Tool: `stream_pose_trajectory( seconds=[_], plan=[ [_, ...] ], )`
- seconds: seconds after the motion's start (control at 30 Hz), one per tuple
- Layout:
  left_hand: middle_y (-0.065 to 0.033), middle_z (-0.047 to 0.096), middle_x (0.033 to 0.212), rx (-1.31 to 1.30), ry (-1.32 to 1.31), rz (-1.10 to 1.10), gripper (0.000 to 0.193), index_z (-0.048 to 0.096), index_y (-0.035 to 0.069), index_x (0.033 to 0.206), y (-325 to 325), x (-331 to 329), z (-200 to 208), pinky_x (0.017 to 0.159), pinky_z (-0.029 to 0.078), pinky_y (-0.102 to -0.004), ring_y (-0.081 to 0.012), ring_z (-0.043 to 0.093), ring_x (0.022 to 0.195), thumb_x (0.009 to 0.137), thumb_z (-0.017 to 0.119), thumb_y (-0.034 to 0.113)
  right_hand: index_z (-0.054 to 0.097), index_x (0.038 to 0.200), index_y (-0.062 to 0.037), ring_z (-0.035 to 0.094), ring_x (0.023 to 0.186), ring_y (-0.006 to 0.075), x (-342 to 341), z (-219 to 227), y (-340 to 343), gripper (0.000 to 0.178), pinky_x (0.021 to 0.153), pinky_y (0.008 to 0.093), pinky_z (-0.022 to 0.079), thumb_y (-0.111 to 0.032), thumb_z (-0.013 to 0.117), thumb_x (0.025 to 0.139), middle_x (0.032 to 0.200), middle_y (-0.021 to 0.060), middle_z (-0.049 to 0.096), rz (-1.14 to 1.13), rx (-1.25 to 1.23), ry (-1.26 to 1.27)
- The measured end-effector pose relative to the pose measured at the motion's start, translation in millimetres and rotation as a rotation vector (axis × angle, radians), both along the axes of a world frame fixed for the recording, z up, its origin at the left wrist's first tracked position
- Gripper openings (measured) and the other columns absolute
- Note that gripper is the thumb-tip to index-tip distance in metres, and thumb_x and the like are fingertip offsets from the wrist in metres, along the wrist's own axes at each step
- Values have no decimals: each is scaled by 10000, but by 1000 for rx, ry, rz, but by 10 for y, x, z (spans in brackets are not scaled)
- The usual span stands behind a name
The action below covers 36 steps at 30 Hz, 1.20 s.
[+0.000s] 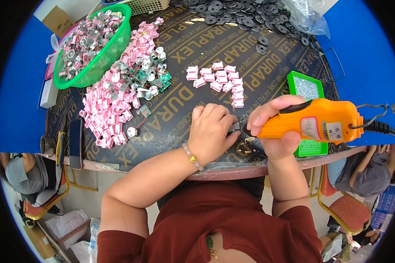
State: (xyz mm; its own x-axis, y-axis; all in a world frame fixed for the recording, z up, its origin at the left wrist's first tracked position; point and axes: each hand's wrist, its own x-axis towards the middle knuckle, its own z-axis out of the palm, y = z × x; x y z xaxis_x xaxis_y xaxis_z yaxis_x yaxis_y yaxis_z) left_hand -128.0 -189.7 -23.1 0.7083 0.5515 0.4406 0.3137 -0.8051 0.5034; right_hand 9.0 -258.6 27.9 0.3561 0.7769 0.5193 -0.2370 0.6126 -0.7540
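My right hand [274, 125] is wrapped round an orange electric screwdriver [314, 120], held almost level with its dark tip pointing left. The tip comes close to a small grey part [234, 127] at the fingertips of my left hand [211, 131]. Those left fingers are curled and closed on the part, and they hide most of it; whether the tip touches it I cannot tell. Just beyond both hands, several small pink plastic housings [221, 79] lie grouped on the dark tabletop [180, 105].
At the left is a heap of pink housings [112, 103] with wired circuit boards [162, 81], beside a tilted green basket [118, 48] full of parts. Black discs [245, 13] pile up at the back. Right, a green tray [290, 79] holds small metal pieces. The screwdriver's cord [379, 127] runs right.
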Motion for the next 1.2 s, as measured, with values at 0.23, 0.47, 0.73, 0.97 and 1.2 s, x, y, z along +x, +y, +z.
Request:
stream_pose_trajectory(
  seconds=[0.23,0.47,0.73,0.97,1.2],
  plan=[
    [-11,557,875,-5,18,-15,232,655,123,839,1,0,-9,822,342,-375,-202,512,923,641,748,201,414,1081,-58,554,560,158,-24,2,-9,628,554,310,497,-606,582,823,734,93,570,-57,-118,-172],
    [-17,565,887,20,5,-16,232,653,112,841,1,19,-32,821,348,-373,-205,515,925,640,742,188,462,1107,11,565,628,151,-37,24,20,552,595,260,491,-373,725,810,794,151,612,55,-40,-34],
    [-36,560,859,76,-11,-16,309,582,97,942,-12,28,-99,785,366,-375,-237,531,878,654,688,131,451,986,-16,581,586,160,-185,109,54,547,532,238,489,-447,724,788,745,142,617,-23,-190,-219],
    [-43,556,870,75,-13,-39,292,573,95,930,-25,48,-113,777,370,-381,-242,523,857,662,679,142,466,985,-4,582,585,151,-128,53,43,556,522,232,487,-454,725,784,739,146,619,-22,-218,-265],
    [-40,554,853,119,13,-62,173,602,100,815,44,-13,-41,782,376,-367,-228,522,872,678,682,168,450,1099,-3,558,542,181,132,113,3,641,537,324,482,-575,579,841,709,120,602,115,-56,-162]
  ],
)
